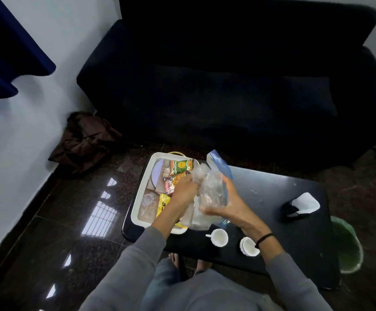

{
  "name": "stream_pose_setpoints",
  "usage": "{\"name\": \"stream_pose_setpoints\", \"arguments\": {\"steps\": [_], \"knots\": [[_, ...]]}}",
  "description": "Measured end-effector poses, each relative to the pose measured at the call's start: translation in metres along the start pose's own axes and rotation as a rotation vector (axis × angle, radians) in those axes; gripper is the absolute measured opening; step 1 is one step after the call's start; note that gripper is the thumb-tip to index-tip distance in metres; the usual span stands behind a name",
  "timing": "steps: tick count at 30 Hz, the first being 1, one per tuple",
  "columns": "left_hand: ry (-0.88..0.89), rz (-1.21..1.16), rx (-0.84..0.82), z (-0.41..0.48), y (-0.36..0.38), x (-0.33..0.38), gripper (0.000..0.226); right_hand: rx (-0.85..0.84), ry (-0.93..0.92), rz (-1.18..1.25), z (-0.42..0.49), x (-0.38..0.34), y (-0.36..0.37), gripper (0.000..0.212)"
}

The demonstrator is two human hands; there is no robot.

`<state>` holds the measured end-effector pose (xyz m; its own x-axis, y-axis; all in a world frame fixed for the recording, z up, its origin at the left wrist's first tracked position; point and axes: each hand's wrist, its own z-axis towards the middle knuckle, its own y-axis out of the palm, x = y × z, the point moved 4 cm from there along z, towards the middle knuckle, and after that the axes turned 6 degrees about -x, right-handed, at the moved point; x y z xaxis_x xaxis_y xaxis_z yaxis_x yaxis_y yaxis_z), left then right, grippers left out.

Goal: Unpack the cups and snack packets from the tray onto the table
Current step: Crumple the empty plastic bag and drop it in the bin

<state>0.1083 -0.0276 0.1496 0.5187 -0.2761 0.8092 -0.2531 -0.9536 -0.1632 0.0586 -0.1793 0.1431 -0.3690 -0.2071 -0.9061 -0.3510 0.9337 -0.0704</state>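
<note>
So the person is standing at a low black rectangular table (pixel 272 198) and has both hands on a crumpled clear plastic zip bag with a blue seal strip (pixel 212 189), held up just over the right edge of the white rectangular tray (pixel 137 205). The left hand (pixel 183 189) has its fingers curled into the bag's crinkled left side, and the right hand (pixel 225 204) is wrapped round the other side with the thumb across the front, so both are clamped on the bag. Can't really tell what's inside it, the plastic is too scrunched. The tray sits on the left end of the table and still has stuff in it: a green snack packet (pixel 180 166) at the far end, a red snack packet (pixel 169 186) right by the left hand, a yellow snack packet (pixel 164 204) partly under the left forearm, plus a pale round plate (pixel 157 173) and a small clear glass thing (pixel 148 199) along the left side. Two small white cups are already on the table near the front edge, one with a handle (pixel 219 237) just beside the tray's corner and another (pixel 248 246) partly behind the right wrist. Further right on the table there's a black-and-white object (pixel 300 206), and a green bin (pixel 348 248) sits on the floor beside the table's right end.
</note>
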Motion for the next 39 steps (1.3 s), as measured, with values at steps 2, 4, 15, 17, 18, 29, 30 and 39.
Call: {"name": "stream_pose_setpoints", "arguments": {"steps": [2,4,15,17,18,29,30,39], "knots": [[-0.012,0.021,-0.010,-0.005,0.004,0.004,0.027,-0.003,-0.033,-0.128,-0.003,-0.011,0.008,0.110],[-0.013,-0.006,-0.009,-0.008,0.001,0.009,0.027,0.108,-0.046,-0.129,-0.005,-0.020,0.009,0.098],[0.414,0.056,-0.106,-0.022,-0.030,0.032,0.043,0.363,0.064,-0.125,-0.032,-0.045,0.017,0.027],[0.390,0.124,-0.219,-0.022,-0.018,0.026,0.028,0.364,0.045,-0.101,-0.039,-0.043,0.019,0.027],[0.363,0.151,-0.245,-0.023,-0.012,0.023,0.024,0.386,0.038,-0.070,-0.043,-0.041,0.018,0.030],[0.164,0.260,-0.746,-0.040,0.060,0.036,0.093,0.559,0.045,0.403,-0.075,0.000,-0.038,0.031],[0.197,0.321,-0.736,-0.039,0.069,0.038,0.096,0.561,0.062,0.452,-0.078,0.005,-0.045,0.032],[0.296,0.305,-0.517,-0.031,0.186,0.057,0.052,0.510,-0.016,0.456,-0.134,0.048,-0.141,0.050]]}}
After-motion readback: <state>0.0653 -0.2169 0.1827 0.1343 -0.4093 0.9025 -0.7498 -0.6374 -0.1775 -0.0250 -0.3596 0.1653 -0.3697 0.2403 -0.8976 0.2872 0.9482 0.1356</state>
